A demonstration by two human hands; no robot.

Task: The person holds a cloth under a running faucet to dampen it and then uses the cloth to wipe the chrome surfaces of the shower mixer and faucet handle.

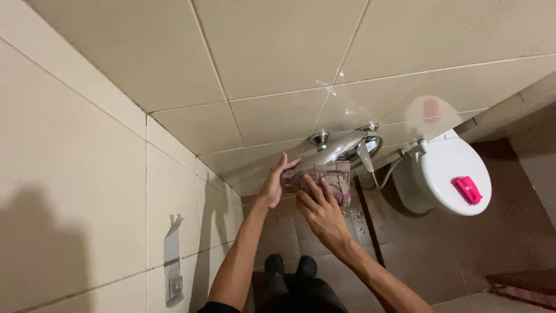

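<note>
A chrome tap fitting (347, 146) juts from the beige tiled wall (278, 64). A checked pink-and-grey cloth (335, 176) is draped on its underside. My right hand (319, 210) presses flat against the cloth from below. Fingers spread, my left hand (275, 181) holds the cloth's left end against the fitting. My black shoes (289, 266) show on the brown floor below.
A white toilet (452, 174) with its lid shut stands to the right, a pink object (467, 189) lying on the lid. A thin hose (385, 174) runs from the wall beside it. A grey strip (172, 261) sticks to the left wall. Water drops dot the brown floor tiles (428, 255).
</note>
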